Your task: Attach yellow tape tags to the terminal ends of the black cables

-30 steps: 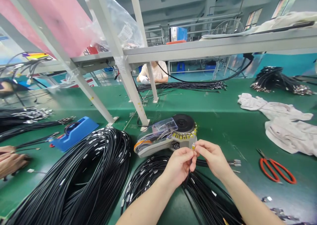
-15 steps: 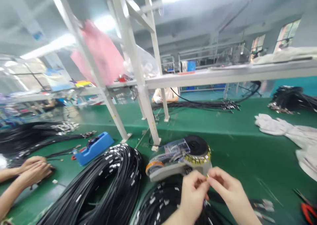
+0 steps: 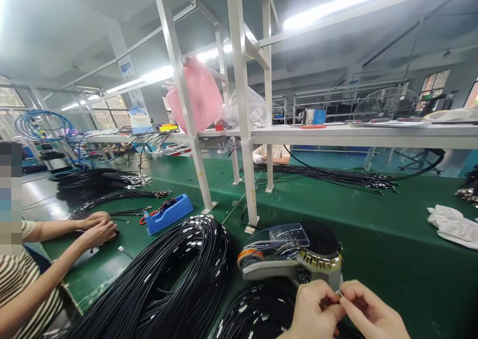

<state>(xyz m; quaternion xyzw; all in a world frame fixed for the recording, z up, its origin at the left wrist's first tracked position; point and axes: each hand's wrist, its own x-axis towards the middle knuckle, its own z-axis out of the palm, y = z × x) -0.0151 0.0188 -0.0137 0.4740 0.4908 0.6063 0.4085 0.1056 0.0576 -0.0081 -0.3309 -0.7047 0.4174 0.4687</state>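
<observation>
My left hand (image 3: 317, 309) and my right hand (image 3: 373, 311) meet at the lower right, fingertips pinched together. A tiny yellowish piece (image 3: 339, 295) shows between them, too small to name. Just behind my hands stands a grey tape dispenser (image 3: 269, 269) with a black round top, a yellow-marked rim and an orange roll at its left end. A coil of black cables (image 3: 254, 311) with white tags lies beside and partly under my left hand. Whatever hangs below my fingers is mostly hidden.
A larger bundle of black cables (image 3: 149, 284) lies left of centre, near a blue tape holder (image 3: 170, 215). A co-worker's hands (image 3: 97, 228) work at the left. White shelf posts (image 3: 244, 105) rise ahead; white gloves (image 3: 453, 227) lie at the right.
The view has turned left, so the bench and my hands sit farther right in the picture. My fingertips stay pinched together. More of the co-worker at the left shows.
</observation>
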